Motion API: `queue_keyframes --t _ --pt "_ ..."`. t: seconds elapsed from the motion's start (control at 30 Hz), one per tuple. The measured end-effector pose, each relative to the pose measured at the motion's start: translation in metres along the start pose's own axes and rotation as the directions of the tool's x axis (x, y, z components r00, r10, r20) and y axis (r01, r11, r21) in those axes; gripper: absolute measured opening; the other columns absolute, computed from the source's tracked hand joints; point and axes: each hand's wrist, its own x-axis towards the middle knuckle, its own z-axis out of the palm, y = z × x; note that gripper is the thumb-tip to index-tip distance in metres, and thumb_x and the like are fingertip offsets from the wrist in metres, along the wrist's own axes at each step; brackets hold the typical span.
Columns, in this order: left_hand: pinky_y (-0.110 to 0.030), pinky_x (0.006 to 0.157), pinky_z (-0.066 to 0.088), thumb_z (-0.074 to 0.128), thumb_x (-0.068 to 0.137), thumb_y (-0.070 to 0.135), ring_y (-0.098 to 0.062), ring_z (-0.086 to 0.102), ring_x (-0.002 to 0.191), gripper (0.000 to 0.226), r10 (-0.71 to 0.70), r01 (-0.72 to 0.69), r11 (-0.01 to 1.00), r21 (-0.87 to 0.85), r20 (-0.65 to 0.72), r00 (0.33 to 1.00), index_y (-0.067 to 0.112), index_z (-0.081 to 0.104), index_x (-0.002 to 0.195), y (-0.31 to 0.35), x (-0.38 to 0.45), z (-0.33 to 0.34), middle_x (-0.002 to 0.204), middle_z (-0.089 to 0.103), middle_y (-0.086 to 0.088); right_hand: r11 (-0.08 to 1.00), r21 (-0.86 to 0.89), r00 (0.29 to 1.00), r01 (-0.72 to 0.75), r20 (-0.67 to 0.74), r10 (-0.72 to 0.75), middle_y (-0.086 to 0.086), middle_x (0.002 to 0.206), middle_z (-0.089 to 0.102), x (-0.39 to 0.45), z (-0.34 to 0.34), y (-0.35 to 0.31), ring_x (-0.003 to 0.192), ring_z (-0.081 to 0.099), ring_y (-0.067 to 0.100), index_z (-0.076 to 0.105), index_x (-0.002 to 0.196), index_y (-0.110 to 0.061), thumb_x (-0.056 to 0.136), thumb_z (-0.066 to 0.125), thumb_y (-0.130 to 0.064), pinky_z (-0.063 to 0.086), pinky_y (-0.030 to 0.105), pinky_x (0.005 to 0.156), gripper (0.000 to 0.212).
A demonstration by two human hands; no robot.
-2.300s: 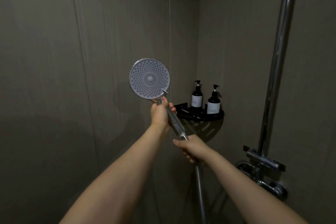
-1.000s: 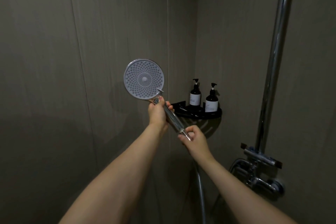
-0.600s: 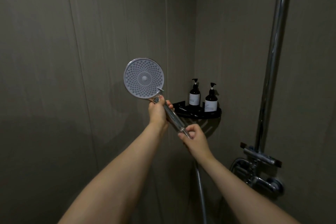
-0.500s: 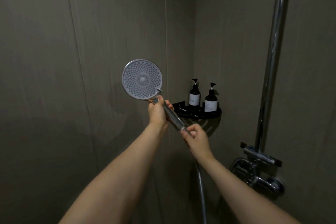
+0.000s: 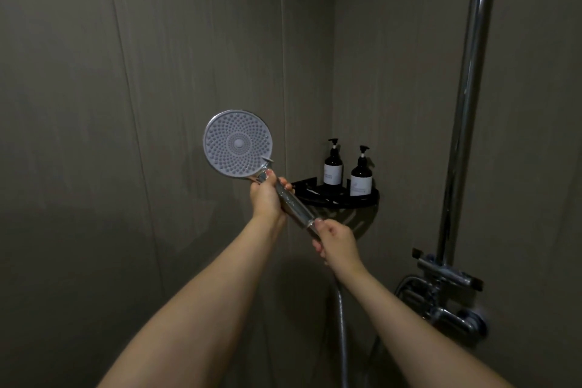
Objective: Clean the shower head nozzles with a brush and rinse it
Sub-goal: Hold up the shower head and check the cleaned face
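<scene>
Black corner shelf (image 5: pixel 338 200) fixed where two grey walls meet. Two dark pump bottles stand upright on it, each with pale label: left bottle (image 5: pixel 333 168) nearer corner, right bottle (image 5: pixel 361 177) just beside it, slightly lower in view.

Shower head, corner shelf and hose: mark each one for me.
shower head (image 5: pixel 238 144), head view, centre of the nozzle face
corner shelf (image 5: pixel 362 201), head view, front rim
hose (image 5: pixel 343 340), head view, stretch below the right hand
</scene>
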Motion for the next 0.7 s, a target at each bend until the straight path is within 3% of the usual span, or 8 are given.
queue_keyframes --t 0.1,0.17,0.27,0.47,0.53,0.57,0.63,0.7 --pt "-0.024 0.049 0.042 0.041 0.097 0.013 -0.009 0.044 0.04 0.019 0.003 -0.003 1.0 0.014 0.008 1.0 0.016 0.038 0.079 -0.001 -0.001 0.003 0.061 0.042 -0.003 0.993 0.046 0.991 -0.111 0.077 0.107 -0.003 0.061 0.047 0.002 -0.001 -0.003 0.038 0.045 -0.002 0.053 0.086 -0.018 0.099 0.037 -0.029 0.03 0.011 0.035 0.024" --pt "-0.023 0.047 0.042 0.042 0.097 0.012 -0.009 0.044 0.04 0.019 0.017 -0.017 0.999 0.028 0.002 1.0 0.017 0.038 0.078 -0.001 0.0 0.004 0.062 0.041 -0.003 0.998 -0.008 0.993 -0.057 0.108 0.058 -0.002 0.067 0.051 0.004 -0.001 0.004 0.046 0.047 0.001 0.048 0.091 -0.018 0.093 0.051 -0.027 0.034 0.012 0.041 0.01" --pt "-0.025 0.049 0.042 0.042 0.096 0.011 -0.011 0.043 0.045 0.018 0.019 -0.019 1.0 0.014 -0.001 1.0 0.017 0.038 0.08 0.0 0.002 0.003 0.062 0.041 -0.004 0.996 -0.071 0.999 0.047 0.026 -0.045 -0.002 0.071 0.057 0.004 0.0 0.008 0.058 0.051 0.007 0.047 0.087 -0.017 0.085 0.063 -0.015 0.039 0.013 0.05 0.016" --pt "-0.028 0.056 0.04 0.043 0.096 0.013 -0.013 0.043 0.048 0.017 -0.014 0.014 1.0 0.001 0.012 1.0 0.016 0.039 0.08 0.0 -0.001 0.002 0.062 0.042 -0.003 0.994 0.046 0.995 -0.096 0.033 0.095 0.001 0.058 0.046 0.006 0.003 0.0 0.041 0.041 0.004 0.054 0.08 -0.016 0.099 0.037 -0.027 0.03 0.013 0.035 0.028" --pt "-0.028 0.055 0.041 0.043 0.096 0.013 -0.013 0.043 0.049 0.017 -0.003 0.003 1.0 0.016 0.003 1.0 0.016 0.039 0.08 0.001 0.0 0.002 0.062 0.042 -0.004 0.997 0.045 0.994 -0.062 0.09 0.057 0.001 0.069 0.052 0.006 0.002 0.003 0.049 0.048 0.003 0.05 0.091 -0.015 0.094 0.05 -0.024 0.035 0.013 0.041 0.01" --pt "-0.028 0.055 0.041 0.043 0.096 0.013 -0.013 0.043 0.048 0.017 0.001 -0.001 1.0 0.021 -0.002 1.0 0.016 0.039 0.08 0.001 0.001 0.002 0.062 0.042 -0.004 1.0 0.008 0.996 -0.025 0.09 0.025 0.001 0.076 0.055 0.006 0.001 0.007 0.057 0.053 0.003 0.048 0.095 -0.014 0.089 0.059 -0.02 0.04 0.013 0.047 0.014" --pt "-0.029 0.056 0.04 0.043 0.096 0.013 -0.014 0.042 0.051 0.016 -0.002 0.002 1.0 0.012 0.001 1.0 0.016 0.039 0.081 0.001 0.001 0.001 0.063 0.042 -0.004 0.996 -0.079 0.998 0.041 0.04 -0.038 0.001 0.081 0.058 0.005 0.0 0.009 0.068 0.055 0.009 0.049 0.089 -0.015 0.083 0.066 -0.014 0.043 0.015 0.057 0.018" --pt "-0.029 0.057 0.039 0.042 0.096 0.013 -0.014 0.042 0.055 0.013 -0.01 0.01 1.0 -0.009 0.007 1.0 0.016 0.039 0.084 0.002 0.001 0.0 0.064 0.042 -0.003 0.996 -0.063 0.998 0.06 -0.001 -0.06 0.002 0.069 0.055 0.003 0.002 0.006 0.062 0.051 0.012 0.052 0.076 -0.016 0.087 0.06 -0.016 0.041 0.013 0.052 0.015"
